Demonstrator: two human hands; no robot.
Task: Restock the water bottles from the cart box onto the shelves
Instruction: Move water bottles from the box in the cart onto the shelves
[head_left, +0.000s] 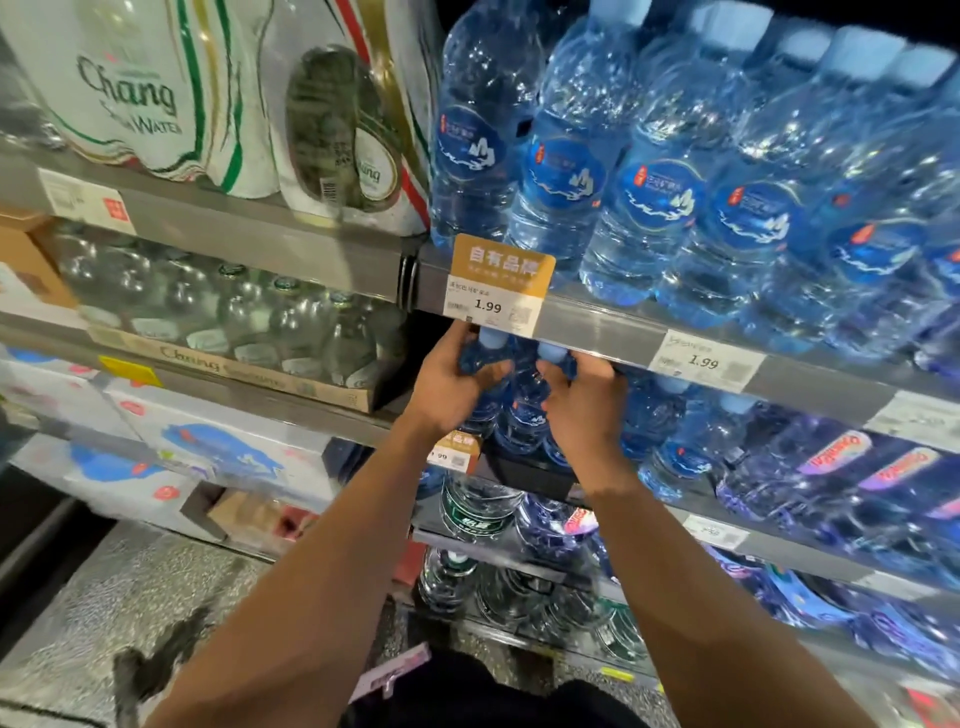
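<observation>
Both hands are working at the left end of the second shelf (524, 475), just under the front edge of the top shelf (597, 322). Each is gripping a blue bottle near the neck, likely because the gap under the upper shelf is tight, so a high grip lets them tip the bottles in upright. Left hand (449, 384) — fingers (488, 370) curling round the shoulder of the left bottle (485, 358), cap poking out above them. Right hand (584, 400) — fingers curling round the right bottle (524, 410), clamped just below its cap. The two bottles are touching, side by side, at the shelf's front edge; whether their bases are sitting down yet I cannot tell. More bottles are standing to the right on the same shelf. Cart box not in view.
</observation>
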